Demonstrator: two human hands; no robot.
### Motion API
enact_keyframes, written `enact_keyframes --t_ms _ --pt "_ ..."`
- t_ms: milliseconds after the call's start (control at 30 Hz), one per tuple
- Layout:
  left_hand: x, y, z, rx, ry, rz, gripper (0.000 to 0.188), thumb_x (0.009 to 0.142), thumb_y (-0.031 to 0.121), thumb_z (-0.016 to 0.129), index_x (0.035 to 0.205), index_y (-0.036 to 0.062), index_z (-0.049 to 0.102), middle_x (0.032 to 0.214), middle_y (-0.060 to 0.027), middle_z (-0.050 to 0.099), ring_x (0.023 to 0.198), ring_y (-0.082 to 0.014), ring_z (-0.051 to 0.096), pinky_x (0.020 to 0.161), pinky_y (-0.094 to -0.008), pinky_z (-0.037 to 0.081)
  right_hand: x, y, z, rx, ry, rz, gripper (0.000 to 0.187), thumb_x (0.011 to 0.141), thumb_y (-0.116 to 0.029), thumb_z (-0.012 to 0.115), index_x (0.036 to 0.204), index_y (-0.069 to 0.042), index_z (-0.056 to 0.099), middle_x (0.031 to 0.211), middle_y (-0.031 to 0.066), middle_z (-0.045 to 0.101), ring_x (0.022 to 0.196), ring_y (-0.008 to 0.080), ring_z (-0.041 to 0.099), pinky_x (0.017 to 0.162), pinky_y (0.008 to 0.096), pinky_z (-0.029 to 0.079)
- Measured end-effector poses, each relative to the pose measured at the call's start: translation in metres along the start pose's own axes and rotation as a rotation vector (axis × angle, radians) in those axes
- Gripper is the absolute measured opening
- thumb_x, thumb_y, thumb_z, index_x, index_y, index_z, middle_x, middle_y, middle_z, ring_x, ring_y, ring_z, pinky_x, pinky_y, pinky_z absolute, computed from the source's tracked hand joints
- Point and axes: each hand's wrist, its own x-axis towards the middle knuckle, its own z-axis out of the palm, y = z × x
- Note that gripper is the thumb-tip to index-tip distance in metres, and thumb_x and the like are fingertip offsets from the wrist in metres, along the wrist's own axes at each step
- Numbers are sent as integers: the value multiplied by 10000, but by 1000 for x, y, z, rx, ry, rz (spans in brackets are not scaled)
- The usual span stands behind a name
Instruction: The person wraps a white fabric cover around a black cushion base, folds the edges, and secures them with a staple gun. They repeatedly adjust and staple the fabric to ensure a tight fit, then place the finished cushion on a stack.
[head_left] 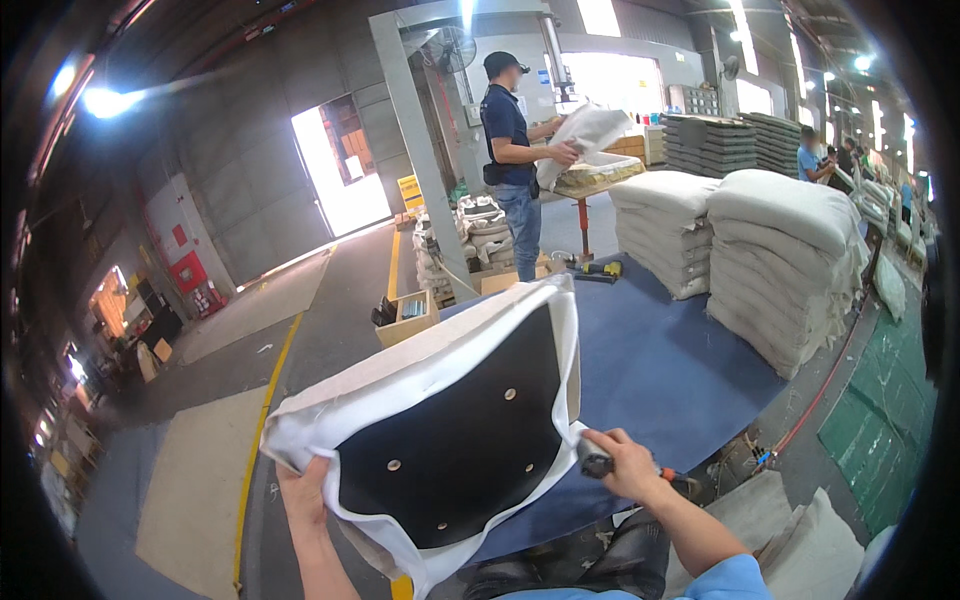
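Note:
My left hand (303, 490) grips the near left corner of an upholstered seat cushion (400, 370), its fingers closed on the folded white fabric. The cushion is tilted up above the table, with its underside toward me. That underside has a black panel (450, 430) with several small metal-rimmed holes, and loose white cloth edges surround it. My right hand (628, 468) is wrapped around a dark staple gun (596, 458) beside the cushion's right corner. An orange part shows behind that hand. The hand hides much of the tool.
A blue-covered table (660, 345) lies beneath. Stacked pale cushions (785, 260) stand on its far right. A yellow-black power tool (600, 268) and a wooden box (408, 318) of staples lie beyond. A co-worker (513, 150) handles a white cushion. A red hose (815, 400) runs at right.

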Motion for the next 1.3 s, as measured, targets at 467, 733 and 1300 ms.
enact_keyframes --t_ms 467,733,1300 --pt "-26 -29 -105 13 143 -37 866 865 36 835 1614 32 402 1484 -118 591 1305 -272 621 1118 -425 517 36 79 34 -249 -229 240 1072 743 -223 922 1662 -277 372 1592 250 422 1471 473 444 1210 596 387" --pt "-30 1 -121 122 44 -119 946 788 -29 845 1623 48 406 1509 -129 578 1386 -299 569 1188 -448 466 183 -36 -58 1040 -116 -283 1135 787 -288 960 1686 -53 309 1654 193 443 1533 303 408 1254 453 331" --pt "37 122 215 1146 -953 562 682 887 262 862 1425 104 476 1481 -253 502 1357 -489 551 1077 -538 505 139 -161 -1 1092 470 -539 853 851 -92 911 1529 -79 393 1390 180 606 1249 293 673 1075 428 539"
